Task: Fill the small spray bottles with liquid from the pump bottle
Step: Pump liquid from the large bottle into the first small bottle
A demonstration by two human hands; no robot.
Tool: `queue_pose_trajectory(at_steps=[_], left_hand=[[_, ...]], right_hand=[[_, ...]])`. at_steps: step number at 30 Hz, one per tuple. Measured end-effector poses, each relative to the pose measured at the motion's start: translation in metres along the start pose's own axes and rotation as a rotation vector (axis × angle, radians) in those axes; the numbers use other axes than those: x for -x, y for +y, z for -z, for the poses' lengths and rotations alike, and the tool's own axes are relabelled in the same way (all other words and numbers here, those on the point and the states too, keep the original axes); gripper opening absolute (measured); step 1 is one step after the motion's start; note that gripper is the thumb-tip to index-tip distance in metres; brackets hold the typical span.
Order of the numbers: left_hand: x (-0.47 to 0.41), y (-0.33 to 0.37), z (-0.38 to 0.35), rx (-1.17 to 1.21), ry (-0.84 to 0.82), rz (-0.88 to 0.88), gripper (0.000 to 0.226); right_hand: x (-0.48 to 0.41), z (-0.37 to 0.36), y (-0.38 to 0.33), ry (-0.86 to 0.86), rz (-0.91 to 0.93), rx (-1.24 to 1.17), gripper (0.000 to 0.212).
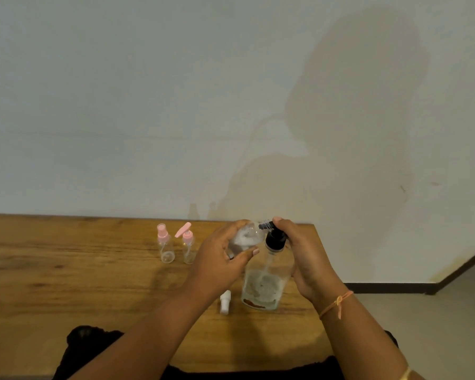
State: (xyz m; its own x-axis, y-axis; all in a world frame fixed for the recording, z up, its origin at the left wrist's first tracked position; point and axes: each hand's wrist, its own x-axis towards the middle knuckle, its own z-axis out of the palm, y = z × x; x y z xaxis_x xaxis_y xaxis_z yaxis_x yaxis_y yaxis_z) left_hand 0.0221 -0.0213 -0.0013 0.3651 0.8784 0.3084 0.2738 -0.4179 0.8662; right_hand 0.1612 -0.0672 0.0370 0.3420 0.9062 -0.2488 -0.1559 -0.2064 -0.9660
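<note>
Head view shows your left hand point(225, 259) wrapped around a small uncapped bottle point(244, 238) tipped to the black pump head point(274, 237) your right hand point(299, 253) presses, its white sprayer point(225, 302) lying on the bench point(66, 270) at 6 o'clock, while two pink-capped bottles point(176, 246) at 9 o'clock look empty, so most filling remains.

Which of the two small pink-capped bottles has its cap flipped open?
The right one: its pink lid sticks up at an angle, while the left bottle stays closed.

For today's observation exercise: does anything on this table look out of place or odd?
Only one thing: a white spray cap lies on its side on the table, apart from any bottle, near the pump bottle. It likely belongs to the small bottle held at the nozzle. No spill shows.
</note>
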Motion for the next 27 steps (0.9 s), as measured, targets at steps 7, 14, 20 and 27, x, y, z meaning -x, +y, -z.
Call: queue_pose_trajectory(at_steps=[7,14,20,27], left_hand=[[-0.0024,0.0050,0.0000,0.028,0.032,-0.030,0.051],[-0.0023,0.0014,-0.0009,0.032,0.033,-0.024,0.050],[-0.0025,-0.0009,-0.0014,0.010,0.010,0.000,0.047],[-0.0018,0.0040,-0.0006,0.038,0.040,-0.024,0.051]], right_hand=[[0.0039,0.0012,0.0000,-0.040,0.035,0.023,0.039],[0.0046,-0.0041,-0.0022,-0.007,0.082,0.063,0.033],[0.0053,-0.0066,-0.0007,0.040,0.101,0.096,0.030],[0.0049,0.0017,0.0001,-0.062,0.062,0.046,0.037]])
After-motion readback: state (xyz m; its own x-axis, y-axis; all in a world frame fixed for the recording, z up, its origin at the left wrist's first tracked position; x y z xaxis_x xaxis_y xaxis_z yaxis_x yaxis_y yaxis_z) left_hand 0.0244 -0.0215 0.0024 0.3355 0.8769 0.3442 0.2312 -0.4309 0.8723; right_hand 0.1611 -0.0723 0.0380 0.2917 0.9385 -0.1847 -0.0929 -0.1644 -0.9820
